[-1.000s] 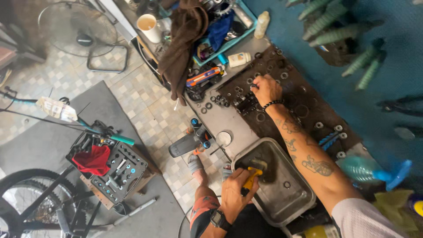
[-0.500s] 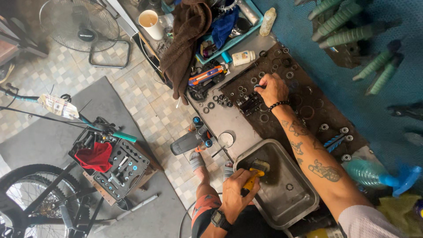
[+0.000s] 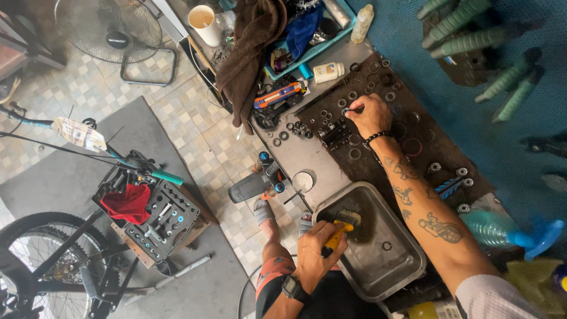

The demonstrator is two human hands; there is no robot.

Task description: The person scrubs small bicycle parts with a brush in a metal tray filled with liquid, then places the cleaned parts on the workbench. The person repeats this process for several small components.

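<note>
Two hands busy at the bench: one on the brush, one picking through small parts.

Left hand (image 3: 312, 253) is closed around a yellow-handled brush (image 3: 341, 224), bristles down inside the metal tray (image 3: 387, 269) at the workbench's (image 3: 307, 156) near edge. Right hand (image 3: 369, 113) reaches to the bench's middle, fingertips pinched on a small ring (image 3: 345, 110) among the scattered bearings (image 3: 354, 153). A brown rag (image 3: 251, 47) hangs off the far corner.

Yellow-handled brush (image 3: 339, 227) — bristles in metal pan; small ring (image 3: 345, 110) — on bench.
</note>
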